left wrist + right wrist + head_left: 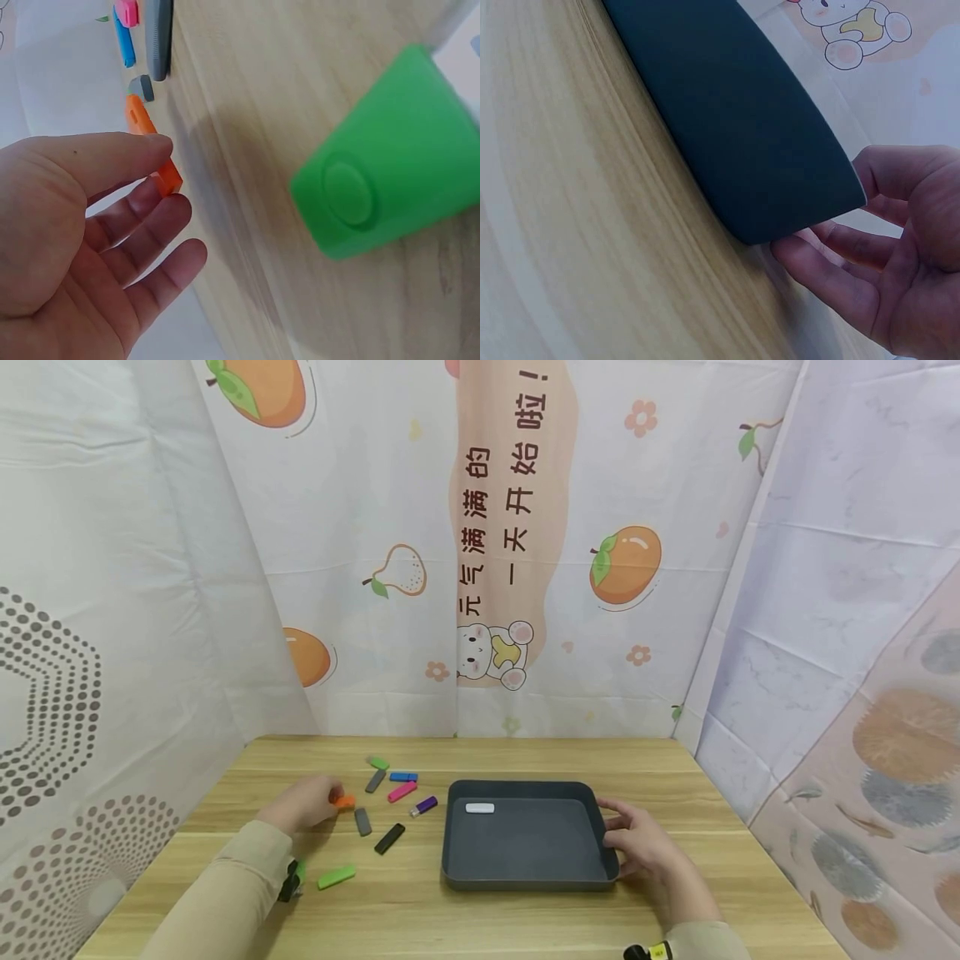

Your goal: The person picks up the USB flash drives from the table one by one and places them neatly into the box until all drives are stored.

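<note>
In the head view my left hand [309,802], low over the left of the table, pinches an orange USB stick [344,802]. Thumb and fingertips meet on that stick in the left wrist view, the other fingers loosely bent. Beside it lies a grey USB stick [363,822]. My right hand [637,839] grips the right side of a dark grey tray [531,885]; in the right wrist view its fingers curl at the corner of the tray [742,127]. A white USB stick [480,808] lies inside the tray, near its back left corner.
Between left hand and tray lie a black USB stick [390,839], a purple one [423,807], a pink one [402,792] and a blue one [403,777]. Another grey [376,781] and a green stick [378,762] lie behind; a lime stick [337,877] is nearer. A printed curtain [420,652] hangs behind.
</note>
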`<state>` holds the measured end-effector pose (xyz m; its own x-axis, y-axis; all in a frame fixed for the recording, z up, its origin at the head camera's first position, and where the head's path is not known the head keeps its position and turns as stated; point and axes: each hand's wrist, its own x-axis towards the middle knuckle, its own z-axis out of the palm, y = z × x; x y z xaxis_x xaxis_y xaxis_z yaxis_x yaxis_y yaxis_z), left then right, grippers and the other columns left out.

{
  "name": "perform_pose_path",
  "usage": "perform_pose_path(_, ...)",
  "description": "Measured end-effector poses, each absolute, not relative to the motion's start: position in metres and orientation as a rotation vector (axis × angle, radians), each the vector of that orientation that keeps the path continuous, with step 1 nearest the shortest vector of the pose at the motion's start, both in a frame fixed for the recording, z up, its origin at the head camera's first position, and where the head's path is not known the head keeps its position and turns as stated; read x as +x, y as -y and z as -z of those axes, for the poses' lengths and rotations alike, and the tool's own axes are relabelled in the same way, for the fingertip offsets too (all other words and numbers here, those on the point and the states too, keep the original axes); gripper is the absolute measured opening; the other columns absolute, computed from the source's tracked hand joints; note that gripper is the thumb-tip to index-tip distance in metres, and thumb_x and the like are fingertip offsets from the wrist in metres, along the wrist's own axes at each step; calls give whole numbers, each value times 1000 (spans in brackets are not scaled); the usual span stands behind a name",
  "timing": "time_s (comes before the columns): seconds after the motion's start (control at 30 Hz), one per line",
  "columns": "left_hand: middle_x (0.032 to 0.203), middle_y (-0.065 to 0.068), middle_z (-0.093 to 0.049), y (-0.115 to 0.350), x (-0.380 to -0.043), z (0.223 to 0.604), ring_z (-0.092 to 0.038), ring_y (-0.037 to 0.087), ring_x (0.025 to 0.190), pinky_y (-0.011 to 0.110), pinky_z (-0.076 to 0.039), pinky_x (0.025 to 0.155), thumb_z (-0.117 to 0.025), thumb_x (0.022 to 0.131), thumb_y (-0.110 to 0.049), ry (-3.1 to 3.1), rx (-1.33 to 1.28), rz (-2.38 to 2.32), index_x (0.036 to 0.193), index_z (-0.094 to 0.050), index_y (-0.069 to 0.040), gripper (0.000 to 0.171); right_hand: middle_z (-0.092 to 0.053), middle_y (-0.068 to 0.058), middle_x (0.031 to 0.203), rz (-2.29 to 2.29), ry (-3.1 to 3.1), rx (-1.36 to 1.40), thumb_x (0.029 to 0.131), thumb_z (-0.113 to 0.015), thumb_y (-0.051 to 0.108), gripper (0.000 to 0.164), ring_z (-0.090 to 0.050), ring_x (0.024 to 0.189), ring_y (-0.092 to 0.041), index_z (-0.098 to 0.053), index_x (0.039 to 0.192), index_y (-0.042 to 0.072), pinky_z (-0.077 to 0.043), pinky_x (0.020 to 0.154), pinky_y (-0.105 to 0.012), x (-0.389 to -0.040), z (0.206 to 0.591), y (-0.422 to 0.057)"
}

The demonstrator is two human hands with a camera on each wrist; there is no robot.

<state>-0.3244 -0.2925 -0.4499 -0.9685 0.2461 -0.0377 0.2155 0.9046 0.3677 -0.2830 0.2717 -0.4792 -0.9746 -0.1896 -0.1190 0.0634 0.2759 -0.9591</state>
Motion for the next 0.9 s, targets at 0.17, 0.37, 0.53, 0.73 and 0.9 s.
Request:
perform_pose_path(0.17, 85, 2, -62, 290, -327, 449, -56, 20, 78, 43, -52, 74, -71, 92, -5, -3019, 379, -601, 93, -67, -5, 4, -55, -32, 125, 1767, -2333, -104, 85, -59, -9, 73, -66, 96, -35, -37, 154, 0, -58, 59, -58, -283, 479, -271)
perform_pose_path(0.37, 95, 7, -63, 287, -332, 448, -59, 22, 86, 45, -53, 78, -72, 92, -4, -3085, 410, -618, 106, -70, 1, 15, -56, -32, 124, 1767, -2333, -114, 85, -59, -9, 72, -66, 95, -35, -37, 153, -1, -58, 59, -57, -281, 477, -271)
perform_pose_path(0.53, 100, 10, -64, 282, -336, 445, -61, 25, 90, 47, -54, 81, -73, 92, -3, -3146, 434, -603, 110, -69, 1, 19, -55, -32, 124, 1778, -2323, -113, 85, -59, -9, 73, -66, 95, -35, -37, 154, 0, -58, 59, -58, -282, 478, -271)
perform_pose_path(0.73, 101, 9, -64, 276, -339, 442, -61, 24, 90, 46, -54, 81, -73, 93, -4, -3178, 456, -611, 111, -70, -1, 18, -56, -32, 125, 1776, -2320, -118, 85, -59, -9, 73, -66, 95, -35, -37, 154, -1, -58, 59, -57, -281, 477, -271)
perform_pose_path(0.9, 100, 9, -65, 270, -340, 440, -63, 24, 90, 45, -55, 81, -73, 92, -3, -3200, 506, -627, 110, -71, -2, 18, -55, -32, 125, 1772, -2322, -129, 86, -59, -9, 72, -66, 96, -35, -36, 154, -1, -58, 59, -57, -281, 476, -271)
